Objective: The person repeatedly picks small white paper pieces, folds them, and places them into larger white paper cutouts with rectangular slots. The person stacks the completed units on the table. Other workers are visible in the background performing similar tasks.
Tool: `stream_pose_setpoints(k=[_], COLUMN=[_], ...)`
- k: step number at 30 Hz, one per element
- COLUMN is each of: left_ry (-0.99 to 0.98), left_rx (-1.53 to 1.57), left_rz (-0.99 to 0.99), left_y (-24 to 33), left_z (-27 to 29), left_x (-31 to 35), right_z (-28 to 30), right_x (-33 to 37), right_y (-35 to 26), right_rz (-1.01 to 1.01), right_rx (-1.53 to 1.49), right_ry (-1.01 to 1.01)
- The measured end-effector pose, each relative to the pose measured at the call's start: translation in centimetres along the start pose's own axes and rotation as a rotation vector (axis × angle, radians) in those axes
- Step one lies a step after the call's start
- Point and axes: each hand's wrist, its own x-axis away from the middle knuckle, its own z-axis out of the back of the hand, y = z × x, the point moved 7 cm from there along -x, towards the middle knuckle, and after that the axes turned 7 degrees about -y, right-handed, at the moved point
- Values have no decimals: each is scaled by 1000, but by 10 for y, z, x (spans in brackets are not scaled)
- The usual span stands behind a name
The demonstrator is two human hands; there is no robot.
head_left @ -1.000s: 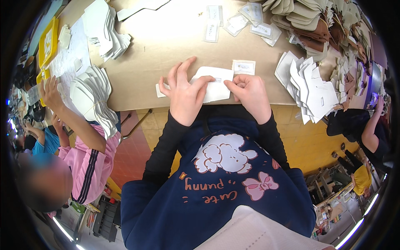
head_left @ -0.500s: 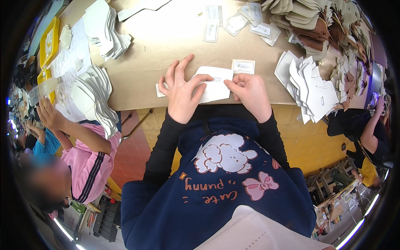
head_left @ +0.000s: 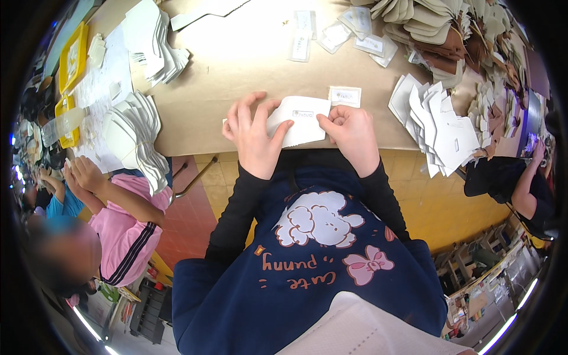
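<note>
One white cut panel [head_left: 294, 137]: lay between the two hands at the near edge of the table, a small framed label [head_left: 303, 115] showing near its top edge.
Handling: the panel looked light and thin, bendable yet firm enough to keep its shape; its smooth face might have slid under a fingertip, and the label seemed its most delicate part.
Where to hold: the plain side edges appeared the safest grip, well clear of the label.
Right hand [head_left: 355, 135]: curled, with thumb and bent forefinger pinching the panel's right edge.
Left hand [head_left: 254, 139]: fingers spread and bent, the thumb tip against the panel's left part; how firmly it pressed could not be told.
Pale strip: showed only as a sliver past the left hand's outer fingers.
Flat packet [head_left: 345, 96]: rested on the table just beyond the right hand, a printed tag on it.
Table [head_left: 201, 127]: wore a brown covering, with more packets [head_left: 300, 48] farther out.
Right stack [head_left: 438, 127]: fanned white panels near the right hand; beige and brown pieces [head_left: 441, 32] were heaped beyond.
Left stacks: white cut pieces [head_left: 131, 135] in two bundles, near yellow trays [head_left: 64, 81].
Co-worker in pink [head_left: 133, 245]: sat at left, hands raised near the table's edge.
</note>
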Motion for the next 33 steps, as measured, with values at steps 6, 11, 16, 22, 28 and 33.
stream_pose_setpoints(k=[6,11,16,22,28,33], left_ry=[-48,-116,-149,-260,-352,-461], left_rx=[154,238,231,365,525,743], left_rz=[7,67,76,-48,-195,-157], left_y=[-1,-6,-7,-9,9,21], left_z=[-6,-9,-12,-2,17,20], left_x=[-1,-8,-11,-21,-25,-25], right_z=[-1,-2,-2,0,15,26], right_x=[-1,-1,-1,6,16,23], right_y=[-1,1,0,4,-1,-19], right_rz=[52,48,40,88,233,339], right_rx=[47,59,81,-97,-628,-586], right_ry=[36,39,41,-70,-29,-158])
